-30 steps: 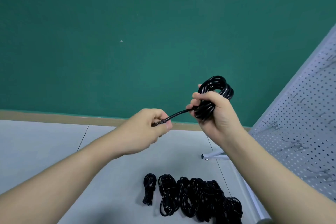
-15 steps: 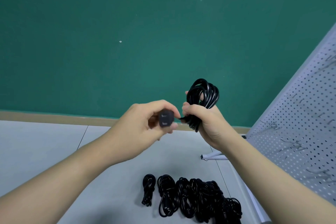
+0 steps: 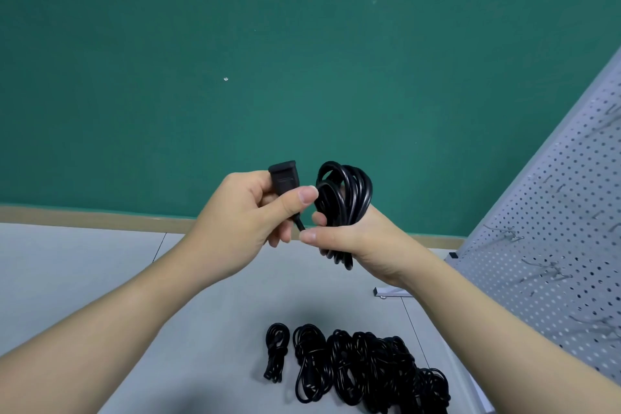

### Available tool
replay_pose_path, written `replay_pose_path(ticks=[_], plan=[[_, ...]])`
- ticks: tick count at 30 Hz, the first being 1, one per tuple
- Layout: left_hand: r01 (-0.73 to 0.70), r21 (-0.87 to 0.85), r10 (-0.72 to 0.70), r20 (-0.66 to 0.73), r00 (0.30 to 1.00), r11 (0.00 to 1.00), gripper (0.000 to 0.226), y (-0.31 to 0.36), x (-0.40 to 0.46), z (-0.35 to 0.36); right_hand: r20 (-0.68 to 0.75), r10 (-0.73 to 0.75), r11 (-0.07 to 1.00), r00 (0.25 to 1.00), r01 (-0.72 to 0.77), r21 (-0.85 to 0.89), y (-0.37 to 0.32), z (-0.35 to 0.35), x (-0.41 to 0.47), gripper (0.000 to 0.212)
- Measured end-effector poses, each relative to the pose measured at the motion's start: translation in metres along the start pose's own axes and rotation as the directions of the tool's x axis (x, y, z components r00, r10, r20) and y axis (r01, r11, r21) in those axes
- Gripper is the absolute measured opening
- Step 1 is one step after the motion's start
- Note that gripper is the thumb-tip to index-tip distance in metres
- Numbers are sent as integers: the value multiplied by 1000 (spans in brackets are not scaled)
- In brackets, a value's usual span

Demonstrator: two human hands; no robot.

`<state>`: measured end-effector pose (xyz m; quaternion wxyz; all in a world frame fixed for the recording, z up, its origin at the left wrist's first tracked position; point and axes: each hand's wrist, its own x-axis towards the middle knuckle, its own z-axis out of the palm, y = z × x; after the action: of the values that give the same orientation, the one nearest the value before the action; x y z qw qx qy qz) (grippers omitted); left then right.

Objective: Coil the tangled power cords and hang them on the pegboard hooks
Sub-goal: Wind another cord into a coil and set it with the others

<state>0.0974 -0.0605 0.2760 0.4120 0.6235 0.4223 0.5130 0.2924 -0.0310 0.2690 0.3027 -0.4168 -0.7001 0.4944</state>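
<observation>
Right hand: fingers and thumb curled round the lower part of a coiled black power cord, held upright above the floor, loops rising over the fist and a short bundle end showing below it. Left hand: thumb and fingers pinching the black plug at the free end of the same cord, the plug's broad end pointing up; a short length of cable runs from the plug down to the right thumb, the two hands nearly touching. Faint raised marks show on the plug's face, too small to read; no brand or label can be made out on cord or plug. Floor: pale grey, with seam lines. Near its bottom edge, below the hands, a row of black cords: one small coiled bundle at the left end, slightly apart; a larger coil beside it; then overlapping loops massed toward the right, individual cords not separable there. Pegboard: white, perforated, on a stand at the right side, leaning across the view, with several metal hooks fixed to it, none seen carrying a cord. Behind: dark green wall with a tan strip along its foot.
</observation>
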Motion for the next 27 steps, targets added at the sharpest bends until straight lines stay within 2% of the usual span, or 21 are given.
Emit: replay_pose_path(ticks=[2,4,6,8,9,11,14,16,18,21,24,27], plan=[[1,-12,-1,21,1000,1000,33,1,-1,1,-27,-3,1000,1000,2,-15,-1,1,1,56],[-1,-16,2,46,999,1000,34,1,-2,2,15,-12,998,1000,13,-55,-3,2,2,61],[3,-49,1,67,998,999,31,1,-3,3,96,-15,994,995,25,-102,-3,5,2,50],[5,-72,-1,54,999,997,33,4,-4,4,110,20,995,994,-8,-103,-1,7,1,42],[9,-80,-8,18,1000,997,38,4,-3,4,94,49,997,994,-43,-70,0,7,1,39],[23,-167,-41,-104,994,986,46,2,3,1,40,96,989,995,-99,109,4,4,1,21],[49,-419,-159,-232,960,907,46,-1,15,-10,-29,129,905,991,-106,412,7,-6,1,32],[74,-545,-238,-236,942,835,47,-2,19,-16,-56,143,846,988,-93,525,8,-11,1,40],[87,-583,-271,-237,933,807,47,-3,20,-22,-57,169,811,984,-106,576,10,-14,2,44],[97,-528,-257,-239,936,844,46,-5,19,-27,-7,167,752,986,-123,648,9,-16,2,44],[164,-489,-276,-164,947,856,46,-8,18,-24,7,154,703,988,-114,702,8,-15,2,41],[234,-501,-311,-75,947,833,46,-9,13,-12,-51,228,734,972,-137,665,9,-6,5,35]])
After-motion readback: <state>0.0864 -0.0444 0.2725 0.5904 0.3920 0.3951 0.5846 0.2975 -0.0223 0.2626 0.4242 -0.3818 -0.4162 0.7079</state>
